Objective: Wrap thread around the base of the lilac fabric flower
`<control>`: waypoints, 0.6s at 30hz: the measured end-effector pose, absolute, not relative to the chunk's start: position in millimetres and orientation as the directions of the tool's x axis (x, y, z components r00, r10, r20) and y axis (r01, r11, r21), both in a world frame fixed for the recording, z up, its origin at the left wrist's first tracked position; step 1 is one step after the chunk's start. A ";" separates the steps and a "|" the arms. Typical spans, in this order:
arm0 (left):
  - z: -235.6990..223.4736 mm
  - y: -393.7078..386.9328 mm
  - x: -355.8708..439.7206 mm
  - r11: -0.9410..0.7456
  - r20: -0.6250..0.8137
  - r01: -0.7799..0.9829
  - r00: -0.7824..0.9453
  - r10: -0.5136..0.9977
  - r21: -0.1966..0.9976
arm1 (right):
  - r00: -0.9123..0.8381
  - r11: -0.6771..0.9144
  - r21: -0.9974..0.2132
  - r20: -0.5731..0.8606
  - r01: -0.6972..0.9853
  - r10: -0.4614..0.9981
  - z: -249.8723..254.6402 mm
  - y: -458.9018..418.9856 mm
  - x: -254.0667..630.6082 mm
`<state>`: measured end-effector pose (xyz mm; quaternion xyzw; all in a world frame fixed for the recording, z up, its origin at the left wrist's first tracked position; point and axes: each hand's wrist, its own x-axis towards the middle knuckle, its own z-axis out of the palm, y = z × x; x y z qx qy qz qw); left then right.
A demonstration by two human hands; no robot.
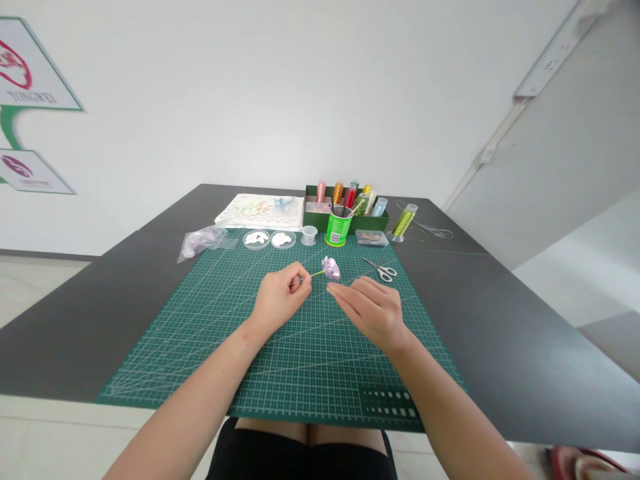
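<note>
My left hand (pixel 283 291) pinches the thin green stem of a small pale lilac artificial flower (pixel 331 267). The stem points right, so the bloom sits between my two hands, above the cutting mat. Just below the bloom, my right hand (pixel 373 305) has its thumb and forefinger pressed together, the other fingers curled in. Whether a small piece is between those fingertips is hidden. Close beyond my right hand lies a pair of scissors (pixel 383 270) with pale handles.
A green cutting mat (pixel 200 347) covers the dark table (pixel 505 320). Along its far side stand dishes of white pieces (pixel 257 239), a small clear tub (pixel 309 235), a green can (pixel 338 230) of tools, a green box (pixel 315 219) of thread spools, and a plastic bag (pixel 200 241).
</note>
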<state>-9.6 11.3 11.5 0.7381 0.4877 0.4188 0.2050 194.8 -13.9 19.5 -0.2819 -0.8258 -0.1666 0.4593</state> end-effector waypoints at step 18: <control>13.2 2.3 -2.1 -0.465 0.184 0.443 0.543 0.820 0.767 | -0.386 0.775 -0.126 0.811 0.619 0.439 22.3 6.1 216.1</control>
